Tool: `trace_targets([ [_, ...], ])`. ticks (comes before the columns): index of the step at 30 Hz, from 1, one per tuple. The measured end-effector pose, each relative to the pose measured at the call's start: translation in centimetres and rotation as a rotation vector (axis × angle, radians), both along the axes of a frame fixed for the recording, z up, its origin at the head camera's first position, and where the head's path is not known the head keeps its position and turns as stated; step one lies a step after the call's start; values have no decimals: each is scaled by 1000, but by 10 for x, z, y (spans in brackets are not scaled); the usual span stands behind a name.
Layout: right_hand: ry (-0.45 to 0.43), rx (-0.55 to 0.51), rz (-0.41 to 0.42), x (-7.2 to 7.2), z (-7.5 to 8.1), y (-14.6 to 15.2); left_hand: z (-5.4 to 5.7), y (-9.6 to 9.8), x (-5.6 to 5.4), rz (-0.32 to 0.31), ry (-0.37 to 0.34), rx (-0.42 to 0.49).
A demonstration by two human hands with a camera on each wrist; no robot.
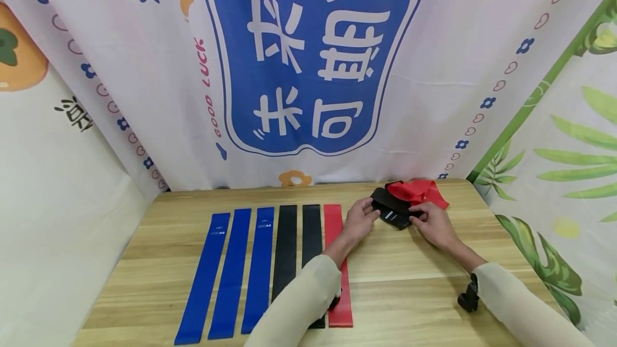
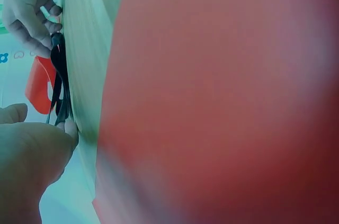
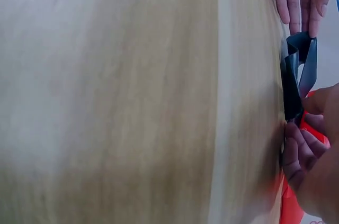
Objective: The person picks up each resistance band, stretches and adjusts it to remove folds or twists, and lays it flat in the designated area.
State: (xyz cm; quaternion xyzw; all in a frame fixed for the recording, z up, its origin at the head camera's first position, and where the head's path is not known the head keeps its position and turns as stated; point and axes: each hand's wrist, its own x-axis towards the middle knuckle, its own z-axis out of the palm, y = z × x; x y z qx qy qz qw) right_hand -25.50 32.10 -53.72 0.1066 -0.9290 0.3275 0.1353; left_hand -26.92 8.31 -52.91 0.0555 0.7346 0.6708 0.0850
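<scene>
A black resistance band (image 1: 395,217) with white print lies loosely folded near the table's back right, its loop standing partly open in the right wrist view. My left hand (image 1: 360,219) touches the band's left end with nearly straight fingers. At the other end, my right hand (image 1: 434,225) pinches the band between thumb and fingers. Behind it lies a crumpled red band (image 1: 419,191), partly covered by the black one. In the left wrist view both hands are at the ends of the black loop (image 2: 59,78).
Left of the hands, several flat bands lie side by side: blue bands (image 1: 204,277), black bands (image 1: 285,240) and a red band (image 1: 332,224). My left forearm passes over some of them. A printed curtain (image 1: 448,95) hangs behind the wooden table (image 1: 409,293).
</scene>
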Motion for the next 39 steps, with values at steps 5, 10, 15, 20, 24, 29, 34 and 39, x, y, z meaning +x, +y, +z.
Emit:
trace_targets([
  [5,-5,39,-17,-2,0,2,1,0,0,9,-1,-4],
  [10,8,40,-8,-6,-1,7,1,-1,0,21,12,-7],
  [15,27,60,28,-8,-2,12,1,-1,-1,30,16,-8],
  [20,40,66,26,-9,-3,15,0,-2,-2,47,24,-13],
  [24,60,61,19,-8,-3,13,0,-4,-1,68,26,-12],
  [29,78,17,19,-7,0,11,0,-5,-2,100,48,13],
  [34,57,-67,37,-5,4,7,0,-5,-4,164,48,88],
  [39,37,-162,72,-5,7,5,-1,-4,-5,237,58,141],
])
